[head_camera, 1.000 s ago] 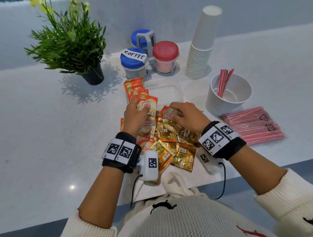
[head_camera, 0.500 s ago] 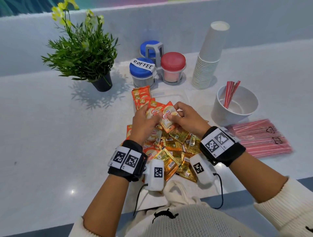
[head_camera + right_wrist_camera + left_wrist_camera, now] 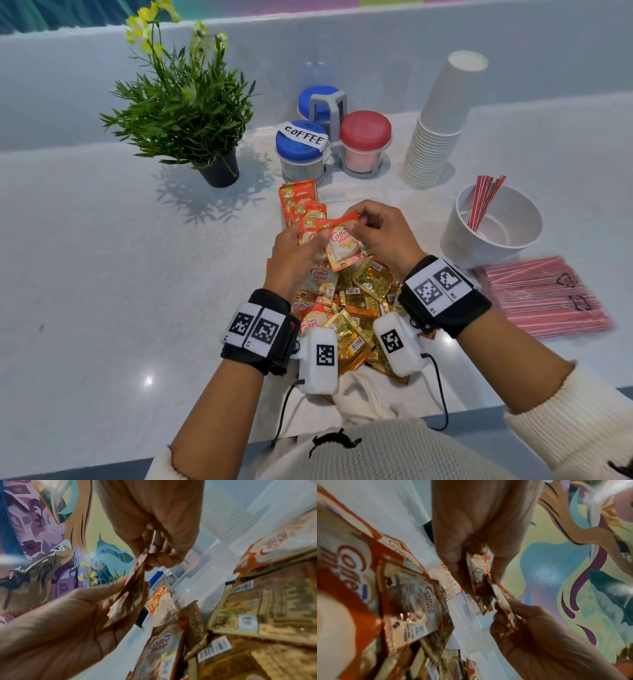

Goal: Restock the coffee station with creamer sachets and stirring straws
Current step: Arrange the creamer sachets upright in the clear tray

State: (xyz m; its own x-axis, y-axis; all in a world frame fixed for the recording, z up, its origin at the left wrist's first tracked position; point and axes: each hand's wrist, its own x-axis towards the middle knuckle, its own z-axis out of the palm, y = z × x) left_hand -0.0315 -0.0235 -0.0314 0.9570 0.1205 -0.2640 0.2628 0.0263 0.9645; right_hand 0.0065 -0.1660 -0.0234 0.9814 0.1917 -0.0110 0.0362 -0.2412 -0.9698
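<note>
**Coffee station restock: sachets in hand, worktop contents near to far**

1. Loose pile of sachets (image 3: 356,308) on the pale worktop (image 3: 102,274), nearest the person. Gold foil packets with barcodes lie mixed with orange creamer sachets; the gold print is too small to read. Judged to be tipped-out stock awaiting sorting.

2. Left hand (image 3: 294,253), raised over the pile, fingers and thumb clamped on a small fan of orange creamer sachets (image 3: 310,228). The gathering grip suggests a bundle being collected for a single placement.

3. Right hand (image 3: 380,233), pinching one creamer sachet (image 3: 344,248) by its upper edge and bringing it against the left hand's bundle. Front reads "Coffee mate". Both wrist views show the sachets edge-on between the fingertips.

4. Row of creamer sachets (image 3: 298,198) standing on edge just beyond the hands, apparently in a clear holder whose walls are hard to make out. Judged the destination; partly filled.

5. To the right: flat packet of pink-wrapped stirring straws (image 3: 548,294), unopened by appearance, and behind it a white tub (image 3: 462,240) holding a few red straws (image 3: 483,202) leaning on its rim.

6. Far row: blue-lidded jar (image 3: 301,150) labelled "COFFEE", red-lidded jar (image 3: 364,140), a second blue lid behind, a tilted stack of white paper cups (image 3: 438,126), and a potted plant (image 3: 185,113) to the left.
</note>
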